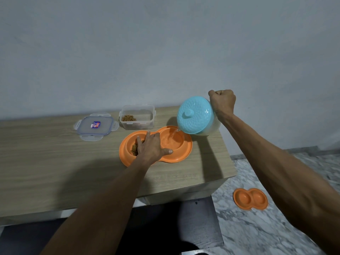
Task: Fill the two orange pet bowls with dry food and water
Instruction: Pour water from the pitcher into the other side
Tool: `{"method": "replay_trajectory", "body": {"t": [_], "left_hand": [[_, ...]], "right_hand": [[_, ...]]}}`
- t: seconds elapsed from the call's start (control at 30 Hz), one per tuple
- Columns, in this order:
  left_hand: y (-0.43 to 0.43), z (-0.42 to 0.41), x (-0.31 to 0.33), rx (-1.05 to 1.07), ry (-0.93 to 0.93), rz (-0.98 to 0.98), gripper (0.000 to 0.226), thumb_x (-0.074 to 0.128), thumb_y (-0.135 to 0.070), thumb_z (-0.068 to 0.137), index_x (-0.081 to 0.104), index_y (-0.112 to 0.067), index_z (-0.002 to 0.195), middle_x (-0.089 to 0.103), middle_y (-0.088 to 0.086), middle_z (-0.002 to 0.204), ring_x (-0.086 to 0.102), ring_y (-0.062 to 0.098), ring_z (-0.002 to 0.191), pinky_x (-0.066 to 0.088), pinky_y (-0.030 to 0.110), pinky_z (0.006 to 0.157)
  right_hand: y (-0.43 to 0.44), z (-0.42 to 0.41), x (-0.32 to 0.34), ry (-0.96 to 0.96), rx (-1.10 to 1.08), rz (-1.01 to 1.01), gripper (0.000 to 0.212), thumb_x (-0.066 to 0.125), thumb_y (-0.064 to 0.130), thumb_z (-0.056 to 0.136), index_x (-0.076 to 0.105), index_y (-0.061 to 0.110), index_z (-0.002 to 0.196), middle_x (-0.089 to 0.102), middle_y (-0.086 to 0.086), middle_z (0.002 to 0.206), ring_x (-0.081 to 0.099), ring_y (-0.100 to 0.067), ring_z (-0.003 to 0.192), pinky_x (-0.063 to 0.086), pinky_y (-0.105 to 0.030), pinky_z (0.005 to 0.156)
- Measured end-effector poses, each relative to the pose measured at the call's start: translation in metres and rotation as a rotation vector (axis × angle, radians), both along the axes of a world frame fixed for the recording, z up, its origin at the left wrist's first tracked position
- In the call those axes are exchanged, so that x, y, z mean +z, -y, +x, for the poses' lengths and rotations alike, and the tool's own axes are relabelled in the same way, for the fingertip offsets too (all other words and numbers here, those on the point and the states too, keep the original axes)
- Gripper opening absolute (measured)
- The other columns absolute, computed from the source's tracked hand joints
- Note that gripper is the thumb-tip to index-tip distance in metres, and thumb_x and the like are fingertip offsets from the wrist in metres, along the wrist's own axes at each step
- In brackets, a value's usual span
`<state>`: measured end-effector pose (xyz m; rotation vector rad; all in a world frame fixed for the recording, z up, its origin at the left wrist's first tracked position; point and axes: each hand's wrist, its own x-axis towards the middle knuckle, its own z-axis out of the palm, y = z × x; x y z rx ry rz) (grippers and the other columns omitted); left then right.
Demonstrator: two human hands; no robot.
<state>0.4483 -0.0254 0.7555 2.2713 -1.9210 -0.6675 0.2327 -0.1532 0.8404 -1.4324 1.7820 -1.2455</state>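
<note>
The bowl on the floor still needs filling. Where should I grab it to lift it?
Take the floor bowl at its waist, from above: it lies flat and upright, and the pinched middle looks narrowest, so it should lift level.

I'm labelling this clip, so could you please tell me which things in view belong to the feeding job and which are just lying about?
In the job: orange double bowl on the table, blue-lidded water jug, clear container of dry food, empty orange double bowl on the floor.
Lying about: the container's snap lid.
</note>
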Motion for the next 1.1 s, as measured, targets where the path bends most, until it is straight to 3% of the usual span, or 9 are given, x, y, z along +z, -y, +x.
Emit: {"method": "replay_trajectory", "body": {"t": [0.33, 0.67, 1.1], "left_hand": [[-0.001, 0.000, 0.001, 0.004, -0.004, 0.000, 0.091, 0.067, -0.062, 0.079, 0.031, -0.017, 0.150, 0.035, 0.004, 0.158, 0.009, 0.026, 0.153, -0.002, 0.060, 0.118], [-0.002, 0.002, 0.002, -0.017, 0.001, -0.001, 0.091, 0.064, -0.062, 0.082, 0.029, -0.015, 0.151, 0.032, 0.006, 0.159, 0.009, 0.027, 0.153, -0.002, 0.060, 0.118], [-0.002, 0.004, -0.003, -0.048, 0.031, -0.006, 0.094, 0.057, -0.067, 0.083, 0.025, -0.013, 0.152, 0.029, 0.007, 0.160, 0.007, 0.028, 0.153, 0.001, 0.061, 0.118]], "right_hand": [[0.008, -0.004, -0.009, 0.184, -0.103, 0.151, 0.040, 0.056, 0.014, 0.073, 0.025, 0.016, 0.048, 0.024, 0.001, 0.050, 0.021, -0.018, 0.053, 0.025, -0.030, 0.053], [0.037, 0.016, -0.011, 0.488, -0.214, 0.283, 0.024, 0.055, 0.012, 0.069, 0.035, 0.014, 0.057, 0.037, 0.002, 0.057, 0.031, -0.015, 0.056, 0.026, -0.030, 0.053], [0.053, 0.047, -0.035, 0.642, -0.227, 0.361, 0.025, 0.054, 0.012, 0.074, 0.034, 0.015, 0.059, 0.041, 0.002, 0.059, 0.034, -0.016, 0.052, 0.029, -0.027, 0.049]]}}
